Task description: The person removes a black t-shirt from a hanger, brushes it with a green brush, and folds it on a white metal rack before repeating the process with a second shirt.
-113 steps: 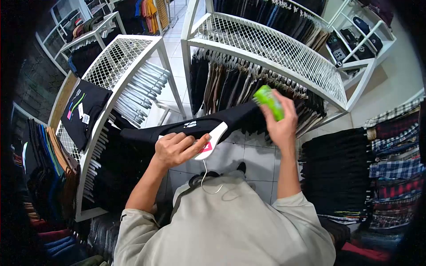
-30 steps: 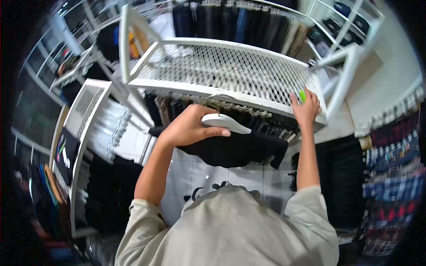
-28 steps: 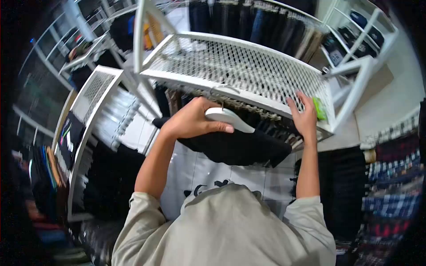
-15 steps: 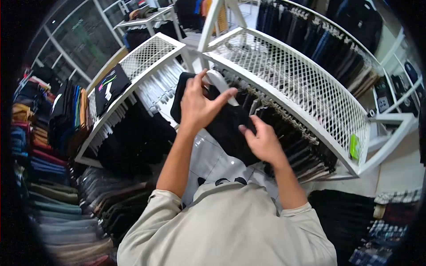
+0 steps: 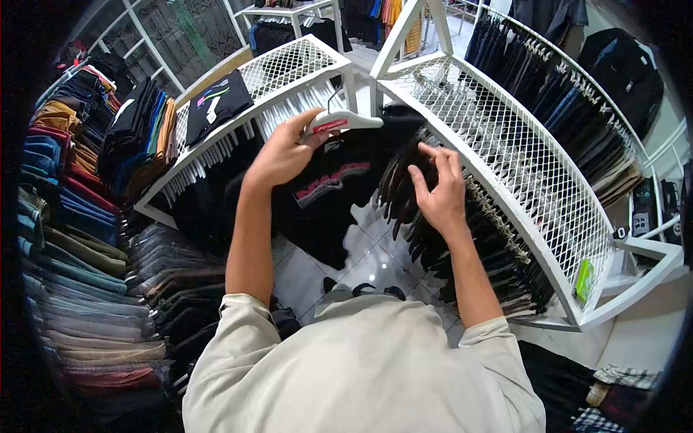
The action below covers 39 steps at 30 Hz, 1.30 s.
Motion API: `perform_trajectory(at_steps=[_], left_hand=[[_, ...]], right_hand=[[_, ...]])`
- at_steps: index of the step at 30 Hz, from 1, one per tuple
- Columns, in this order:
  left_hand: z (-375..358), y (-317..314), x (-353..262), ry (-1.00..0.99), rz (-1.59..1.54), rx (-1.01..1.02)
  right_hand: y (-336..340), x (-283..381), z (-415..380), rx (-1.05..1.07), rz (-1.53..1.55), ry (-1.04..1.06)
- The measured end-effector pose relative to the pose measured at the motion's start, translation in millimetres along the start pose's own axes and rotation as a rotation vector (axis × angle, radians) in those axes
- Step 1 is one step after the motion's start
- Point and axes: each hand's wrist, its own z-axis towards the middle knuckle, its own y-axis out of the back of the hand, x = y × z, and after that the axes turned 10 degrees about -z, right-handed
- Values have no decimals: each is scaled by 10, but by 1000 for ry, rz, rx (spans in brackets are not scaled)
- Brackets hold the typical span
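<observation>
A white hanger [image 5: 346, 121] with a red label carries a black shirt [image 5: 317, 216] with a pink and grey print on its front. My left hand [image 5: 287, 148] is closed round the left part of this hanger, below its metal hook. To the right, my right hand [image 5: 440, 189] is raised beside the shirt's right side, its fingers apart and nothing in them. The shirt hangs over the tiled floor, between two white racks, and its lower part is dark against other black clothes.
A white mesh-topped rack [image 5: 505, 159] with hung clothes below runs along the right. On the left mesh rack [image 5: 289, 61] lies a folded black shirt [image 5: 216, 106]. Folded trousers [image 5: 94, 285] fill the far left. A green packet [image 5: 584, 280] sits at the right.
The black shirt has turned so its print shows, and the hanger is now upright in my left hand. My left hand has moved left; my right hand has lifted away from the cloth. The view has shifted.
</observation>
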Motion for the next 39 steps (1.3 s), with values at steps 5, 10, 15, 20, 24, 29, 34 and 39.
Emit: perform_trajectory(at_steps=[5,10,15,20,24,29,34,39], left_hand=[[-5,69,-288,-290,-113,229],[136,-95,-559,-278,-220,344],[186,-560,-524,-408,432,67],[354,-1220,-87,-665,333,-209],[583,-1601,-217,-853,309,-479],[1118,-1616,-723,-1011,270,-333],[2157,-1509,-2067,-931,427,-5],[3892,-2203,-2741,-822,522,156]], right_hand=[[226,-33,119,-157,-320,214],[534,-207,-59,-22,-187,132],[1183,-347,-442,-181,-335,-31],[1760,-528,-851,-172,-511,-116],[2165,-462,-911,-186,-556,-222],[2673,-287,-546,-185,-649,-319],[3385,-502,403,-89,-798,-330],[4060,-1819,1820,205,-681,-476]])
